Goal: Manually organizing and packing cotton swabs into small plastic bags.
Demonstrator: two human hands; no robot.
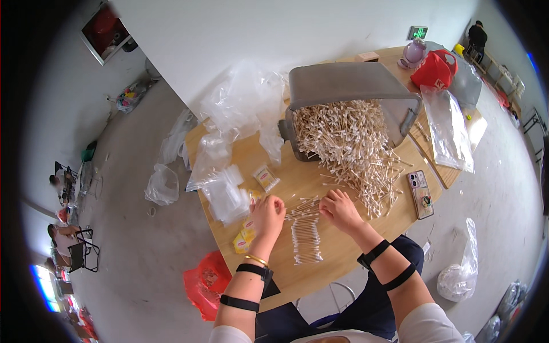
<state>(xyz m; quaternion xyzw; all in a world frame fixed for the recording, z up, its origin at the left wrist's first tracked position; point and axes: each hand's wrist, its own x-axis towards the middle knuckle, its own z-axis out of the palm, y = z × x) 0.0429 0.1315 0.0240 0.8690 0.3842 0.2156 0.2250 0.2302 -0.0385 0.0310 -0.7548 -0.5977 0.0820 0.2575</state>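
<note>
Cotton swabs [354, 154]: wooden-stemmed, white-tipped, spilling from a tipped grey bin [343, 86] onto the round wooden table [337, 251]. A small loose bunch [303, 207] lies between your fingertips; an aligned row [306, 243] sits just below them. Your left hand [267, 216] is curled, fingers bent together at the bunch's edge; your right hand [339, 209] rests loosely spread on the pile's near fringe. Whether either pinches a swab cannot be told. Judged very light, thin, snappable, prone to rolling; take them mid-stem, several at once.
</note>
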